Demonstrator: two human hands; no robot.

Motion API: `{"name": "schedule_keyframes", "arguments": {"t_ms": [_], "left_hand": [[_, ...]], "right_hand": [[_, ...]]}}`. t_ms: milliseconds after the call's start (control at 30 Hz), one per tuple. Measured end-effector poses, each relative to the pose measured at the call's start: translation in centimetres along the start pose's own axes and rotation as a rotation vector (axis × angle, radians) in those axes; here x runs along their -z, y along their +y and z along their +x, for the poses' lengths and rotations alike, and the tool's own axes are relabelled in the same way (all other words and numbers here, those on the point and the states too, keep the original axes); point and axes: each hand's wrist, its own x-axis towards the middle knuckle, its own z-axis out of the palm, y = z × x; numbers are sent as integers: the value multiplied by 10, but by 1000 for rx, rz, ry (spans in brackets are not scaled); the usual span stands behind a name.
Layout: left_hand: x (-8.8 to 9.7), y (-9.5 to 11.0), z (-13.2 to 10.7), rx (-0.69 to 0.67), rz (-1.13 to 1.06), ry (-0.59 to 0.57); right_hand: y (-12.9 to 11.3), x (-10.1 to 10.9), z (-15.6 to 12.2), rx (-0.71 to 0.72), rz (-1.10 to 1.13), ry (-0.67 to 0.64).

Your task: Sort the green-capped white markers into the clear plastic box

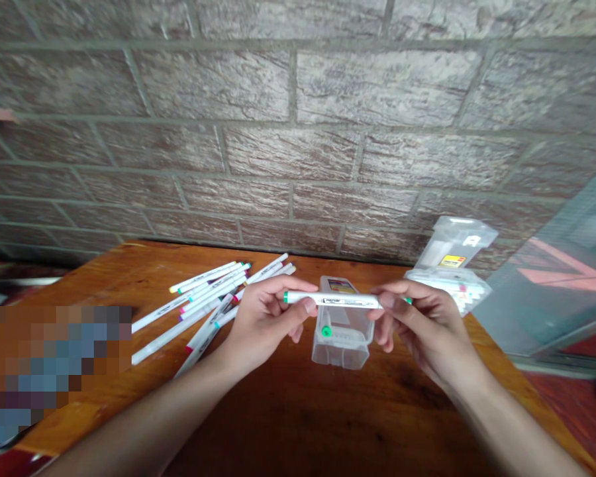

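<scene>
A white marker (345,300) with green ends is held level between my two hands. My left hand (273,315) pinches its left end between thumb and fingers. My right hand (422,318) grips the other end, where a bit of green shows past the fingers. Behind and below the marker is a clear plastic case (340,356) on the table; a green-ended marker (326,330) lies in it. To the left of my left hand, several white markers (213,285) with coloured ends are spread loosely over the wood.
A second clear case (464,242) stands at the right with its lid up and several markers in it. The wooden table (298,424) meets a brick wall (258,139) at the back. A glass panel (561,278) is beyond the table's right edge.
</scene>
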Motion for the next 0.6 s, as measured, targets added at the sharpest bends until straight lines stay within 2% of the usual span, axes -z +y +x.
{"name": "schedule_keyframes", "arguments": {"t_ms": [200, 600], "left_hand": [[-1, -2, 1, 12, -8, 17], [0, 1, 1, 10, -102, 43]], "right_hand": [[5, 3, 1, 29, -33, -18], [-2, 0, -1, -16, -23, -15]]}}
